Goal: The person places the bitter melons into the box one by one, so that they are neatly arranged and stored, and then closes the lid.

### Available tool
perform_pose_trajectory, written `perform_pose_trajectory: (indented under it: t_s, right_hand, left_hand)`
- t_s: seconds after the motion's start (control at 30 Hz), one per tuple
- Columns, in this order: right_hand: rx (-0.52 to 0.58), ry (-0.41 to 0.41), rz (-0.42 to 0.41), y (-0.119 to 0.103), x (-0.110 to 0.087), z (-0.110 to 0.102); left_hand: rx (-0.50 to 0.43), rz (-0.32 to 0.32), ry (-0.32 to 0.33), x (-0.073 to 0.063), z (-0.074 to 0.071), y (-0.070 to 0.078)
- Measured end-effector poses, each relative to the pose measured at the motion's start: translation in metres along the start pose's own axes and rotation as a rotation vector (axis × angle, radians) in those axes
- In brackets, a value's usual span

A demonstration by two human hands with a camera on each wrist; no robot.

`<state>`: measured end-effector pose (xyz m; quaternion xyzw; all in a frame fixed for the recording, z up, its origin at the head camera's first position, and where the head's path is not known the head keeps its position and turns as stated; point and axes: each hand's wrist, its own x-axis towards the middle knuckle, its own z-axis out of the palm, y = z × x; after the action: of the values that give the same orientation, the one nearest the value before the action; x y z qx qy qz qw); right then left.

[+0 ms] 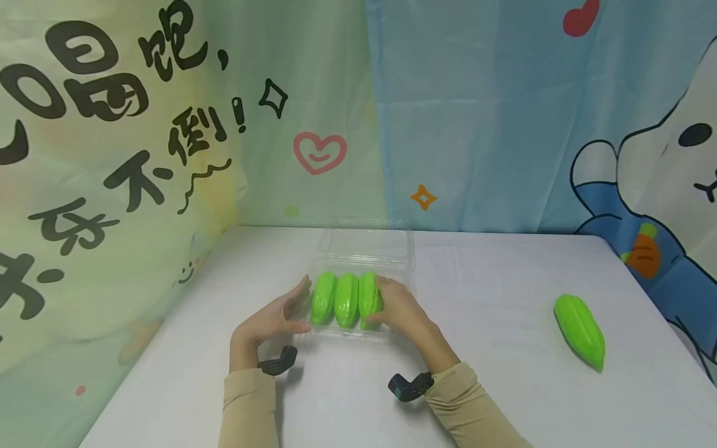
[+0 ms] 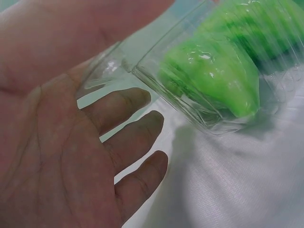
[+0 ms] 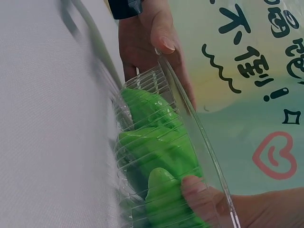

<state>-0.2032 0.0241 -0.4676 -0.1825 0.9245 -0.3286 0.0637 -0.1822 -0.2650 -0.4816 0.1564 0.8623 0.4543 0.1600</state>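
Three green ridged, pointed fruit- or vegetable-shaped pieces lie side by side in a clear plastic box (image 1: 347, 331): the left piece (image 1: 323, 298), the middle piece (image 1: 346, 300) and the right piece (image 1: 368, 297). The right hand (image 1: 400, 306) pinches the right piece between thumb and fingers inside the box. At the box's left side is the left hand (image 1: 274, 317), its thumb near the front left corner. Its fingers (image 2: 137, 137) are spread and fairly straight in the left wrist view, with nothing gripped in the palm.
The box's clear lid (image 1: 366, 244) stands open towards the back. Another green ridged piece (image 1: 579, 333) lies at the right of the white table (image 1: 493, 280). A printed curtain (image 1: 476, 124) hangs behind the table and along its sides.
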Motion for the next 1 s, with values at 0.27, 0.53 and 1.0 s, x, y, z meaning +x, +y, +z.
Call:
perform_pose_trajectory:
  t_s: [0.27,0.53,1.0]
  right_hand:
    - [-0.005,-0.025,0.024,-0.002,-0.001,-0.003]
    - [-0.013,-0.008,0.006,-0.002,-0.002,-0.006]
    - [0.031,-0.016,-0.024,0.018,-0.022,-0.049]
  left_hand:
    - [-0.005,0.006,-0.005,0.001,0.000,0.000]
    - [-0.017,0.009,-0.007,0.001,0.001,-0.001]
    - [-0.026,-0.002,-0.001,0.003,0.003,-0.003]
